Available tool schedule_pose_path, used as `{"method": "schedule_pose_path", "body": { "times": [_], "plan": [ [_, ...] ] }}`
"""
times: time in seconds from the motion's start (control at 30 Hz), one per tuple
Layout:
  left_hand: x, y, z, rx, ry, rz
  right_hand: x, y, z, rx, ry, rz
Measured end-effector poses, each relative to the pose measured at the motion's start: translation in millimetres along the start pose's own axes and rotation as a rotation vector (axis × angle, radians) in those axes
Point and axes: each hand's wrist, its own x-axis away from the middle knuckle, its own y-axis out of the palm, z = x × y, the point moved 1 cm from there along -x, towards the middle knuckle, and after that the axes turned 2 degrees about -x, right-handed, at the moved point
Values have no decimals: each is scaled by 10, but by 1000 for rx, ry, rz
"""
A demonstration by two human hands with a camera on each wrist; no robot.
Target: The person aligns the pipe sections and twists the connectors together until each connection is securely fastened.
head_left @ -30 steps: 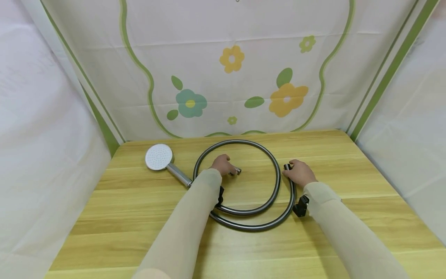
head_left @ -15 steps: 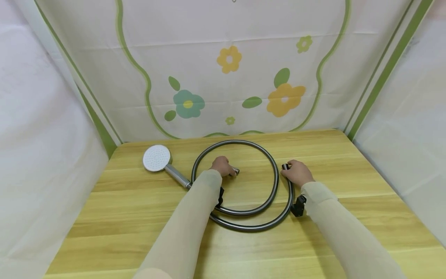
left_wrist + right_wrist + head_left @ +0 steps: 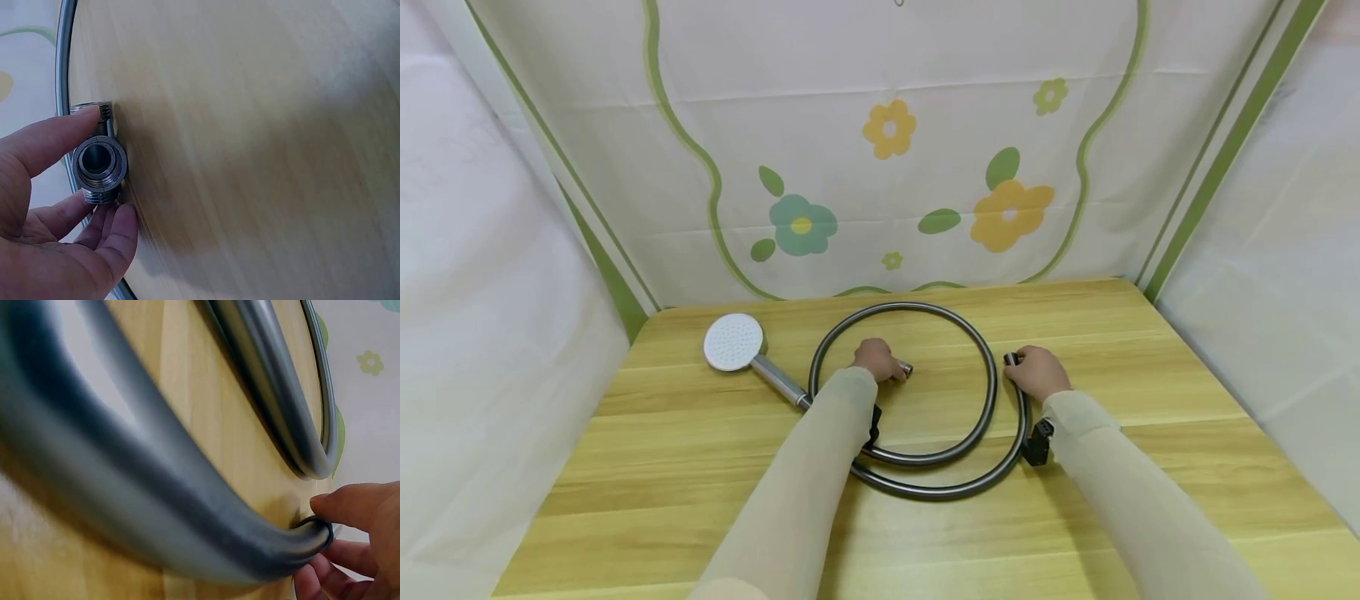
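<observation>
Grips a small metal fitting [image 3: 100,179] between thumb and fingers of the left hand [image 3: 875,360], inside the loop of the grey hose [image 3: 940,493], toward the back edge of the wooden surface [image 3: 970,550]. With the right hand [image 3: 1039,375], holds the hose's end collar [image 3: 1011,359] between thumb and fingers, just right of the loop and well apart from the right edge.

As to the fitting, looks hard, stiff and unlikely to break; probably light enough for one hand, perhaps slick where polished. Best held across the two opposite threaded ports, leaving the third port uncovered. As to the hose, seems bendy yet springy and smooth, likely to twist; better pinched close behind the collar.

Watch for the shower head [image 3: 733,342] toward the back-left corner, face up, apparently joined to the hose by its handle [image 3: 778,381] and likely to be tugged by a long pull. Mind the fabric wall [image 3: 955,125] along the back edge. Expect more room toward the right edge than behind the loop. Cannot see the front edge.
</observation>
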Motion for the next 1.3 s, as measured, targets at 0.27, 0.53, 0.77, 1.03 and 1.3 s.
{"method": "schedule_pose_path", "body": {
  "times": [0.27, 0.53, 0.77, 1.03, 1.3],
  "plan": [
    [-56, 51, 16, -78, -6, 10, -27, 28, 27, -6, 5, 14],
    [-55, 46, 13, -55, -19, 12, -4, 13, 9, -7, -3, 22],
    [-107, 58, -6, -73, -28, -1, 5, 9, 14, -7, -7, 20],
    [-151, 71, -28, -53, -32, -2, 11, 8, 20, -7, -1, 32],
    [-108, 57, -21, -55, -30, 4, 43, -8, 7, -16, 7, 45]
  ]
}}
